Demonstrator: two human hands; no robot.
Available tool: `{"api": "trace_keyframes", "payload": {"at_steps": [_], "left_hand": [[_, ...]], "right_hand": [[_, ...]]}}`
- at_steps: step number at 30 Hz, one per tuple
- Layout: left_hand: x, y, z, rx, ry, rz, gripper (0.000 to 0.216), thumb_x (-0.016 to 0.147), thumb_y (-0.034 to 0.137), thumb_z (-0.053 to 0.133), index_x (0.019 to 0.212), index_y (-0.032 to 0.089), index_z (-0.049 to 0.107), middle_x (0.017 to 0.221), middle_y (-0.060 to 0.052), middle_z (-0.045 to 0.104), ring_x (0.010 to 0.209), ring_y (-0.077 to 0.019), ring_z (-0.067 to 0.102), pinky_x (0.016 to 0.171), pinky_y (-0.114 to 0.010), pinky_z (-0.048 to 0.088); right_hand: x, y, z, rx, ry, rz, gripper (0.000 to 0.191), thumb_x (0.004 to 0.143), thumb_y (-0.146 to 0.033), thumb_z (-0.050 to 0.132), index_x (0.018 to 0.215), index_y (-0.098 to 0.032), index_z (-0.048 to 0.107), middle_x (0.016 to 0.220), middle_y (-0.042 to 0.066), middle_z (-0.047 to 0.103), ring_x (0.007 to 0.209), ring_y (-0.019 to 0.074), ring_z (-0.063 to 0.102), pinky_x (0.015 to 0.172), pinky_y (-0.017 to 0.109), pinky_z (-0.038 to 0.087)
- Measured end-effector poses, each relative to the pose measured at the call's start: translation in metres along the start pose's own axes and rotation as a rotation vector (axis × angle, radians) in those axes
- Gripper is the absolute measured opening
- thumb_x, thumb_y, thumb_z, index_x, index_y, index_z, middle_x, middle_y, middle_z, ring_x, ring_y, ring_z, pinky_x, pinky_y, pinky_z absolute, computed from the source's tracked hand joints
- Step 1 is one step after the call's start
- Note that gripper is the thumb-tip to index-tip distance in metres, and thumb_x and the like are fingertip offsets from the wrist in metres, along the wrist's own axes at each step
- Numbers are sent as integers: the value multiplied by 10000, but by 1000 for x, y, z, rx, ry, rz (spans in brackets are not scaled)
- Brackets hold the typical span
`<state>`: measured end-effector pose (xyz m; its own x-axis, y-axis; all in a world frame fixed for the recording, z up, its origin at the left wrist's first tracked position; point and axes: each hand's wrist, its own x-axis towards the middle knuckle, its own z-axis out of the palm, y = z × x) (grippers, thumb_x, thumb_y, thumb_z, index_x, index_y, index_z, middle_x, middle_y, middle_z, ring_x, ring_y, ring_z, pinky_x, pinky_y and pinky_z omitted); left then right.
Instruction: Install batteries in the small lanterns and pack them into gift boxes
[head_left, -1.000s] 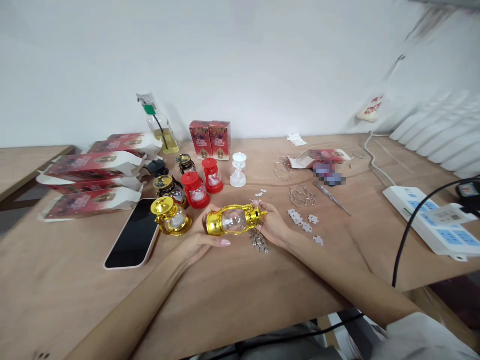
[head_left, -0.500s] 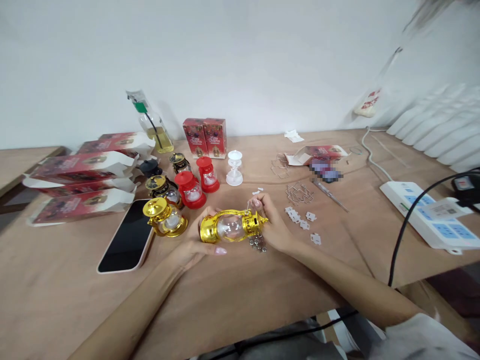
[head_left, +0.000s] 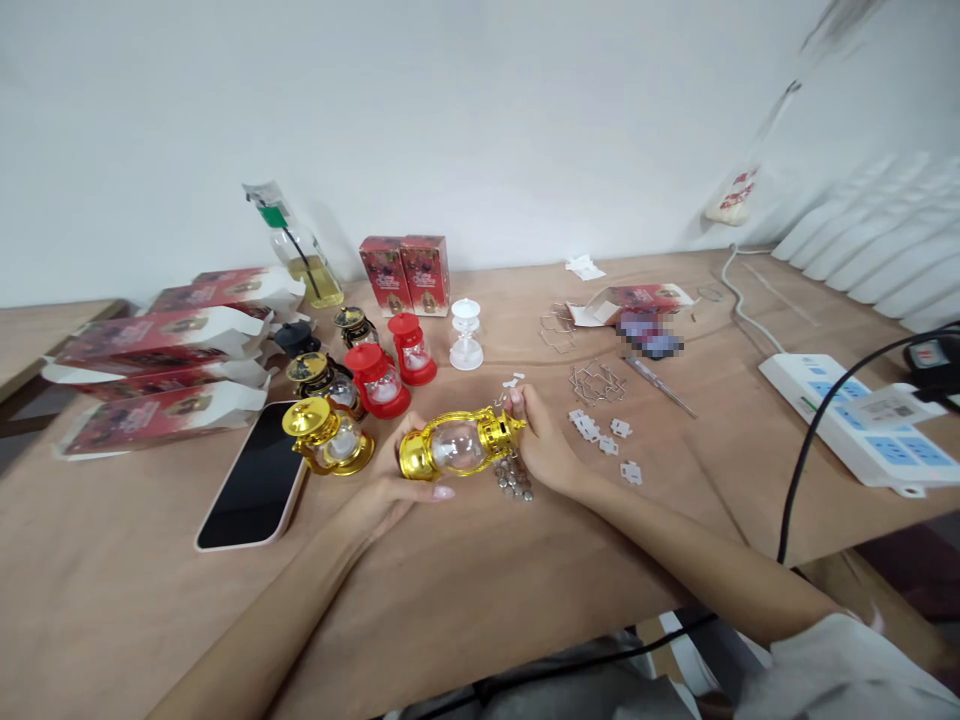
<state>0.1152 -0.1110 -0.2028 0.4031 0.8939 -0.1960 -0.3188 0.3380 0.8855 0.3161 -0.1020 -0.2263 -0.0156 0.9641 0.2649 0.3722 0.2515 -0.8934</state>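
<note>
While the left hand (head_left: 382, 488) grips a gold, clear-globed lantern (head_left: 459, 447), the right hand (head_left: 546, 450) pinches its top. Silvery discs (head_left: 515, 483) lie nearby.

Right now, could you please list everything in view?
held lantern: 1, gold, centre
standing lanterns: 6, gold, black-gold, red, black, left
tiered piece: 1, white, centre
boxes: several, red, left, back, right
bottle: 1, clear, back
phone: 1, black, left
discs: many, silver, centre
wires: several, silver, right
tabs: several, white, right
slim tool: 1, clear, right
blurred item: 1, blue, right
paper: 1, white, back
bag: 1, white, right
power strip: 1, white, right
cables: several, black, white, right
stacked pieces: several, white, right
table: 1, brown, beneath
hands: 2, bare, centre
</note>
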Motion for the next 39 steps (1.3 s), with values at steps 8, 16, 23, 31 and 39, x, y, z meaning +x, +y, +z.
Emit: {"api": "trace_keyframes", "payload": {"at_steps": [8,16,23,31,39], "left_hand": [[0,-2,4,14,32,25,561,423,1,793,832,214,474,834,57,647,787,-139,633,678,-207,485],[5,-4,0,-42,80,24,502,434,25,767,851,206,554,838,35,656,802,-150,605,722,-247,479],[3,-4,1,-19,59,31,458,430,38,778,813,187,575,797,28,648,752,-137,592,669,-225,469],[3,-4,0,-20,89,42,481,432,33,774,831,201,565,830,31,643,786,-152,597,722,-254,473],[3,-4,2,-22,91,39,481,422,38,774,828,196,571,826,26,649,775,-149,596,695,-245,472]], "right_hand": [[7,4,-11,-282,159,-72,134,918,-281,322,796,-238,358,785,54,540,738,216,508,684,333,366],[13,3,-15,-74,74,-186,403,989,-529,208,773,-239,386,670,2,492,587,161,460,602,292,372],[14,7,-15,-177,-13,-191,353,993,-461,213,766,-242,372,679,14,509,605,176,479,617,299,368],[14,12,-16,-295,18,-219,198,949,-261,263,778,-240,360,700,36,533,619,197,499,636,314,367],[13,14,-17,-394,38,-298,119,842,-136,321,787,-238,348,740,49,570,665,201,534,665,302,384]]}}
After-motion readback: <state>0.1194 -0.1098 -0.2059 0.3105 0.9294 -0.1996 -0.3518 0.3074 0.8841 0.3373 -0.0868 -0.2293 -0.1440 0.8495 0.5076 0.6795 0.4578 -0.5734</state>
